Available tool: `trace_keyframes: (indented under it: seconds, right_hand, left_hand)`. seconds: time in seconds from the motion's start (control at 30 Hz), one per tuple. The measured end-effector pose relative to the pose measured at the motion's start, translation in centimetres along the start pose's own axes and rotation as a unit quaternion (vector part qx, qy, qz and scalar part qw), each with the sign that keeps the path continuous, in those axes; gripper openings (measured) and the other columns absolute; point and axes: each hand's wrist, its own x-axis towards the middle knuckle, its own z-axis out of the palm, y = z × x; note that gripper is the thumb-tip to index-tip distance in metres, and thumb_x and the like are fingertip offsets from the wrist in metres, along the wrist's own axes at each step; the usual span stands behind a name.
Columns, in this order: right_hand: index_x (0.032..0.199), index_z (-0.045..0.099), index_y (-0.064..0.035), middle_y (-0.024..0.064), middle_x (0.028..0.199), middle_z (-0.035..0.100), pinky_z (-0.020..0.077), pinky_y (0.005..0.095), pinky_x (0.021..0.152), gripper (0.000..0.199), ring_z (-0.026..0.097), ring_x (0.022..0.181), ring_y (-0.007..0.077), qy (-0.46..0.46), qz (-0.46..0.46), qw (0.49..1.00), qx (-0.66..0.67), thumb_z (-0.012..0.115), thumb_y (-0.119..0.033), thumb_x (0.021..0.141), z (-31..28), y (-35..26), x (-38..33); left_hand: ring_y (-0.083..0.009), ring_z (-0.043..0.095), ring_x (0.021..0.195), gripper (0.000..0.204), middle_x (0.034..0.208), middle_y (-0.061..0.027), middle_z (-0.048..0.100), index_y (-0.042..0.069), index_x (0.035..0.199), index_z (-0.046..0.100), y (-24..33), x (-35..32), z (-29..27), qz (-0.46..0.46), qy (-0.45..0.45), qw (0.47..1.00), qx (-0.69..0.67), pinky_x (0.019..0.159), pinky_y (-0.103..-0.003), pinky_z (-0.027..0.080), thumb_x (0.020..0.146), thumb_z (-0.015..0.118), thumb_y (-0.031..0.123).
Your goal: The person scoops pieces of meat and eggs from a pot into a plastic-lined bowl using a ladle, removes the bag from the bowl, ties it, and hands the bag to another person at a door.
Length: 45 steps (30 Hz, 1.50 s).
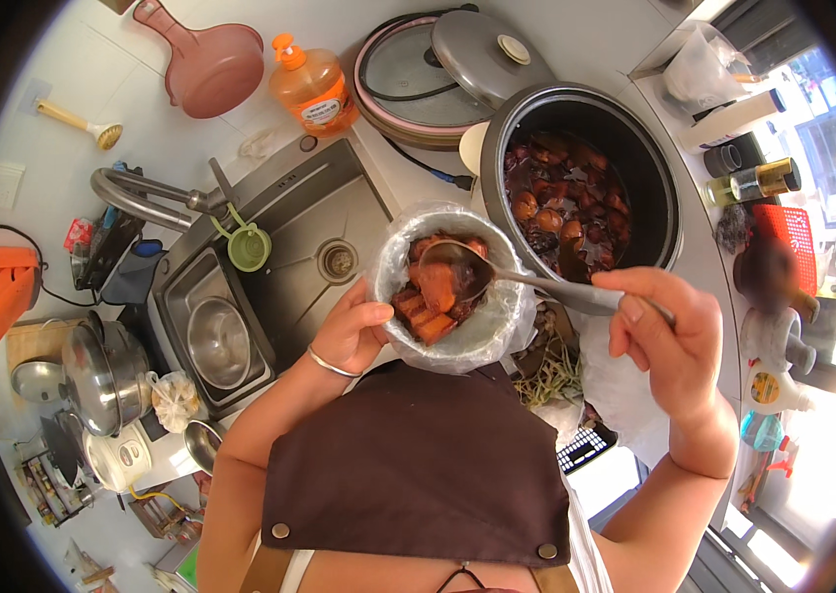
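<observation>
1. At frame centre, a plastic-lined bowl [457, 296] of braised meat chunks is cupped by the left hand [351, 334], fingers closed round its rim.
2. A metal ladle [497, 274] is gripped firmly by the right hand [670, 341]; its long axis runs nearly horizontal, with the scoop pointing left over the bowl.
3. A dark cooker pot [586, 188] of stew is seen just upper right of the bowl.

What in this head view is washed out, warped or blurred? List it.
Head view: daylight washes out the right side around the red plastic basket; fisheye bending curves the steel sink edges and leaves a black rim; glare glints on the clear plastic liner of the bowl; the dark round pot of braised meat is sharp; a dark object beside the basket is smeared.
</observation>
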Motion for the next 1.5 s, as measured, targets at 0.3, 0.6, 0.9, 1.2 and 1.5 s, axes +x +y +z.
trace_keyframes:
  seconds: [0.3,0.6,0.9,1.2,1.5]
  right_hand:
    - [0.105,0.065,0.0049,0.0092,0.063,0.057,0.0404,0.0283,0.048,0.029,0.053,0.049,0.0203,0.022,-0.276,0.923,-0.269,0.058,0.006,0.077,0.4,2.0,-1.9]
    - [0.107,0.066,0.0049,0.0056,0.064,0.057,0.0355,0.0270,0.042,0.042,0.047,0.046,0.0161,0.028,-0.367,0.886,-0.282,0.062,0.007,0.065,-0.3,3.7,-1.6]
    - [0.110,0.061,0.0076,0.0095,0.066,0.061,0.0286,0.0198,0.040,0.027,0.041,0.043,0.0072,0.206,0.075,0.948,0.232,0.047,-0.008,0.092,-8.2,7.9,4.2]
    - [0.106,0.060,0.0087,0.0156,0.074,0.067,0.0403,0.0221,0.043,0.023,0.059,0.052,0.0138,0.234,0.200,0.942,0.131,0.047,-0.002,0.090,-12.2,14.8,10.1]
    - [0.105,0.058,0.0090,0.0187,0.073,0.068,0.0404,0.0248,0.039,0.023,0.065,0.053,0.0181,0.241,0.216,0.942,0.083,0.046,0.000,0.088,-12.3,16.6,11.6]
  left_hand:
    - [-0.0252,0.054,0.120,0.060,0.131,-0.0096,0.055,0.005,0.137,0.043,0.5,-0.4,0.1,0.037,-0.002,0.996,-0.085,0.104,-0.042,0.043,0.082,0.063,0.020]
    - [-0.0317,0.047,0.129,0.069,0.141,-0.0156,0.047,0.001,0.140,0.039,-0.1,0.4,0.3,0.032,-0.004,0.994,-0.102,0.110,-0.047,0.037,0.080,0.067,0.020]
    - [-0.0313,0.047,0.128,0.073,0.141,-0.0137,0.046,0.005,0.143,0.036,-0.3,1.8,0.1,0.003,-0.025,0.993,-0.119,0.105,-0.048,0.042,0.078,0.067,0.019]
    - [-0.0313,0.046,0.130,0.073,0.141,-0.0153,0.045,0.002,0.142,0.037,0.4,2.1,0.3,-0.013,-0.044,0.993,-0.110,0.109,-0.047,0.038,0.077,0.067,0.019]
    - [-0.0332,0.045,0.130,0.074,0.142,-0.0179,0.044,-0.001,0.141,0.036,0.9,1.9,0.9,-0.012,-0.044,0.994,-0.103,0.110,-0.048,0.037,0.078,0.067,0.019]
